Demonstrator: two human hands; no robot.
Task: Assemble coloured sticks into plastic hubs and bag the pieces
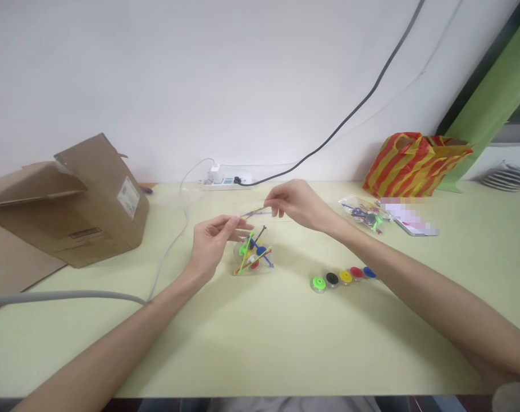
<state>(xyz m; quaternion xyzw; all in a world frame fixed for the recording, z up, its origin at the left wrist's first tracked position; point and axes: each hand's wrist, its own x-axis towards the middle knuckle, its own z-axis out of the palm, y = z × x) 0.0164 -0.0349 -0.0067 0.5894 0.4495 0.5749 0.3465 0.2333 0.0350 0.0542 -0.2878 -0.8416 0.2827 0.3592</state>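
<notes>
A thin, brownish stick-like piece (pixel 255 212) stretches between my hands above the table. My right hand (pixel 296 201) pinches its right end between thumb and fingertips. At the left end, the thumb and fingers of my left hand (pixel 214 243) come together on it; the exact contact is too small to make out. Just below and right of my left hand lies a clear plastic bag (pixel 266 264) of coloured plastic parts, with blue, green, black and red arrow-like pieces showing. Under my right forearm runs a row of several round coloured discs with clear rims, among them a green disc (pixel 318 284).
At left stands an open cardboard box (pixel 100 217). A power strip (pixel 225 182) with a black cable (pixel 328 140) sits by the wall. Back right are a second bag of parts (pixel 366 216), a flat packet (pixel 409 220) and a striped red-yellow bag (pixel 408 169).
</notes>
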